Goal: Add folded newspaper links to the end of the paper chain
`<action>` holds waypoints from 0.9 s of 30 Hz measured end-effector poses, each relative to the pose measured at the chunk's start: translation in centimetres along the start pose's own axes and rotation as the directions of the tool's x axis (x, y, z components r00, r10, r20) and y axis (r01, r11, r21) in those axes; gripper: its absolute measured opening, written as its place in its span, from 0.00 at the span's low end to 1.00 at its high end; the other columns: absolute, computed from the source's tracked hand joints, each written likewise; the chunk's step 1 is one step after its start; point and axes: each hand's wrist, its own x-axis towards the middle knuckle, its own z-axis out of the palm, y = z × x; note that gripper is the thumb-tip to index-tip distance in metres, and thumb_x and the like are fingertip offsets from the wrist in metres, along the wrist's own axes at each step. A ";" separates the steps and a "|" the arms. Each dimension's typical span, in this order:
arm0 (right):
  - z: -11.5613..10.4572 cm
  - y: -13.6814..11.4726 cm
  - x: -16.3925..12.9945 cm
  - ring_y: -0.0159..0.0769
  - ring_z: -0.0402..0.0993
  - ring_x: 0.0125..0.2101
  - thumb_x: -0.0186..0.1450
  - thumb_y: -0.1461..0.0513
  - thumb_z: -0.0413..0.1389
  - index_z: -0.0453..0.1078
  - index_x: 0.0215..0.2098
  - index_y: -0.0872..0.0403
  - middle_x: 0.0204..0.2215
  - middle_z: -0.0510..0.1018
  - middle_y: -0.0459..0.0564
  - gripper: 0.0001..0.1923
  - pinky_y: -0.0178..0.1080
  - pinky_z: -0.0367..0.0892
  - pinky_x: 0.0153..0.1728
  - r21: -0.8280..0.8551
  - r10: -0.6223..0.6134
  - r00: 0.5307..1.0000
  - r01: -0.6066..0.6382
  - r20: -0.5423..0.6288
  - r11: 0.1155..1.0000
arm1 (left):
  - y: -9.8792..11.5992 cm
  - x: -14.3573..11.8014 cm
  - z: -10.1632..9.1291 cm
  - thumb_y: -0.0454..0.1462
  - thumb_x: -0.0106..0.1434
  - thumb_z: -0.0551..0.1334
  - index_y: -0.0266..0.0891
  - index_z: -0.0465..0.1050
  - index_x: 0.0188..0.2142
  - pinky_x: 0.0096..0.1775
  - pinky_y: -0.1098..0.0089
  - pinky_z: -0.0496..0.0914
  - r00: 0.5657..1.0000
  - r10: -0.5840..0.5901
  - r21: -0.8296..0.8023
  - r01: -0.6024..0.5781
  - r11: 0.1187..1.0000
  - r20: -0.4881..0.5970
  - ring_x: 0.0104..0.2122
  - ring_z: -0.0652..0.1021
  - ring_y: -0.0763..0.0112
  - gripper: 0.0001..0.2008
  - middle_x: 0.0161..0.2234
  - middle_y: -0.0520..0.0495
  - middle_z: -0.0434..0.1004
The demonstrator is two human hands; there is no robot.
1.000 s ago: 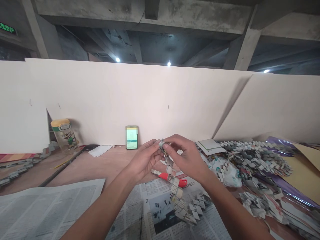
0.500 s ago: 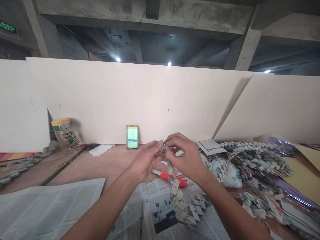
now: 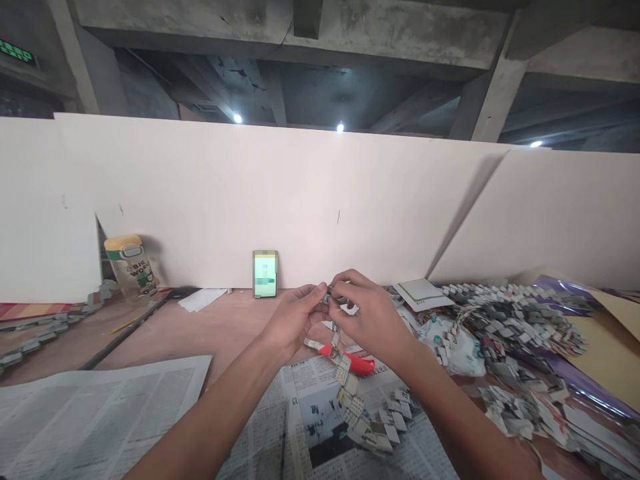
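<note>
A chain of folded newspaper links (image 3: 359,410) hangs from my fingers down onto a spread newspaper sheet (image 3: 320,413). My left hand (image 3: 293,320) and my right hand (image 3: 367,313) meet at the chain's top end, pinching it between thumbs and fingertips a little above the table. The topmost link is mostly hidden by my fingers. A red-handled utility knife (image 3: 350,360) lies on the table just under my hands.
A large pile of woven paper chain (image 3: 515,327) covers the right side, over purple and tan sheets. A phone (image 3: 265,273) leans on the white board wall. A yellow-lidded cup (image 3: 130,267) stands at left, more newspaper (image 3: 95,420) lies front left.
My hands have drawn slightly closer together and lower on the chain's top end. The hanging chain has shifted a little.
</note>
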 end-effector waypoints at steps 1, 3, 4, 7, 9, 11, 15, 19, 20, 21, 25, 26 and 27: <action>0.0 0.0 0.0 0.29 0.65 0.24 0.58 0.70 0.50 0.64 0.25 0.54 0.33 0.71 0.48 0.07 0.35 0.61 0.27 -0.010 0.001 1.000 0.000 0.005 1.000 | 0.0 0.0 0.0 0.43 0.55 0.66 0.32 0.75 0.28 0.37 0.70 0.67 1.000 0.002 -0.001 -0.002 1.000 -0.002 0.30 0.72 0.73 0.13 0.27 0.48 0.73; 0.1 0.0 0.0 0.29 0.66 0.24 0.58 0.71 0.50 0.65 0.25 0.54 0.34 0.71 0.48 0.07 0.35 0.60 0.26 -0.027 0.001 1.000 -0.001 0.012 1.000 | -0.1 0.0 0.0 0.43 0.55 0.66 0.32 0.74 0.27 0.37 0.70 0.67 1.000 0.004 0.001 -0.004 1.000 -0.007 0.29 0.72 0.74 0.13 0.27 0.48 0.73; 0.2 0.0 0.0 0.29 0.66 0.25 0.58 0.71 0.50 0.65 0.26 0.54 0.34 0.71 0.48 0.07 0.35 0.60 0.27 -0.034 0.003 1.000 -0.002 0.012 0.999 | -0.1 0.0 0.0 0.43 0.55 0.66 0.32 0.74 0.27 0.37 0.71 0.67 1.000 0.003 0.005 -0.003 1.000 -0.012 0.29 0.72 0.74 0.13 0.26 0.49 0.73; 0.4 0.1 0.0 0.29 0.68 0.27 0.58 0.71 0.51 0.66 0.26 0.55 0.34 0.71 0.47 0.07 0.35 0.61 0.28 -0.053 0.015 1.000 -0.014 0.005 0.999 | -0.1 -0.1 0.1 0.42 0.56 0.65 0.32 0.74 0.27 0.35 0.72 0.67 0.999 -0.008 0.026 0.009 1.000 -0.037 0.28 0.72 0.75 0.13 0.26 0.49 0.72; 0.4 0.0 0.1 0.30 0.68 0.27 0.58 0.71 0.51 0.67 0.27 0.55 0.34 0.71 0.47 0.07 0.35 0.62 0.29 -0.061 0.025 1.000 -0.025 0.006 0.998 | -0.1 0.0 0.1 0.42 0.57 0.65 0.33 0.74 0.27 0.35 0.72 0.67 0.999 -0.015 0.029 0.016 0.999 -0.039 0.28 0.72 0.75 0.12 0.25 0.50 0.71; 0.3 -0.2 0.1 0.30 0.68 0.27 0.58 0.71 0.51 0.68 0.28 0.54 0.34 0.71 0.47 0.07 0.35 0.62 0.29 -0.060 0.037 0.999 -0.036 0.017 0.998 | -0.2 0.0 0.0 0.41 0.57 0.65 0.33 0.74 0.28 0.35 0.72 0.67 0.999 -0.027 0.017 0.027 0.999 -0.027 0.28 0.72 0.75 0.11 0.26 0.50 0.71; 0.2 -0.4 0.2 0.30 0.68 0.27 0.57 0.71 0.50 0.68 0.28 0.54 0.33 0.71 0.47 0.08 0.35 0.61 0.28 -0.052 0.062 0.998 -0.060 0.031 0.997 | -0.4 0.2 -0.2 0.40 0.56 0.66 0.33 0.75 0.29 0.36 0.73 0.68 0.997 -0.074 -0.040 0.073 0.997 -0.029 0.29 0.72 0.75 0.10 0.27 0.49 0.73; 0.3 -0.5 0.2 0.30 0.67 0.27 0.57 0.72 0.50 0.68 0.28 0.54 0.32 0.70 0.46 0.09 0.34 0.61 0.28 -0.041 0.065 0.997 -0.063 0.034 0.997 | -0.5 0.3 -0.3 0.39 0.56 0.65 0.34 0.74 0.27 0.34 0.73 0.68 0.994 -0.110 -0.076 0.108 0.991 -0.020 0.26 0.72 0.75 0.09 0.25 0.50 0.72; 0.3 -0.6 0.2 0.30 0.67 0.27 0.56 0.72 0.50 0.68 0.28 0.54 0.32 0.70 0.46 0.09 0.34 0.61 0.28 -0.039 0.065 0.997 -0.064 0.039 0.997 | -0.6 0.4 -0.4 0.39 0.56 0.65 0.34 0.74 0.27 0.34 0.73 0.68 0.994 -0.112 -0.077 0.110 0.991 -0.017 0.26 0.72 0.75 0.09 0.24 0.50 0.72; 0.3 -0.6 0.2 0.30 0.67 0.27 0.56 0.72 0.50 0.68 0.28 0.54 0.32 0.70 0.46 0.09 0.34 0.61 0.28 -0.038 0.066 0.997 -0.064 0.044 0.997 | -0.6 0.4 -0.4 0.39 0.56 0.65 0.34 0.74 0.27 0.33 0.73 0.68 0.994 -0.111 -0.077 0.110 0.991 -0.016 0.25 0.72 0.75 0.08 0.23 0.50 0.72; 0.1 -0.6 0.1 0.29 0.66 0.26 0.56 0.72 0.50 0.68 0.27 0.54 0.31 0.69 0.46 0.09 0.34 0.60 0.27 -0.053 0.068 0.995 -0.065 0.067 0.996 | -0.8 0.5 -0.5 0.39 0.55 0.66 0.34 0.74 0.28 0.34 0.73 0.68 0.996 -0.092 -0.070 0.091 0.993 -0.010 0.25 0.72 0.75 0.08 0.23 0.51 0.72; 0.1 -0.6 0.1 0.29 0.66 0.26 0.56 0.72 0.50 0.68 0.27 0.54 0.31 0.69 0.46 0.09 0.34 0.60 0.27 -0.058 0.066 0.995 -0.061 0.071 0.996 | -0.9 0.5 -0.5 0.39 0.55 0.66 0.34 0.75 0.28 0.34 0.73 0.68 0.996 -0.083 -0.068 0.083 0.994 -0.008 0.26 0.72 0.75 0.08 0.24 0.51 0.72; 0.1 -0.6 0.1 0.29 0.66 0.26 0.56 0.72 0.50 0.68 0.27 0.54 0.31 0.69 0.46 0.09 0.34 0.60 0.27 -0.061 0.063 0.995 -0.058 0.072 0.996 | -0.9 0.5 -0.4 0.39 0.55 0.67 0.34 0.75 0.27 0.35 0.73 0.68 0.997 -0.072 -0.066 0.071 0.995 -0.007 0.26 0.72 0.76 0.08 0.25 0.50 0.72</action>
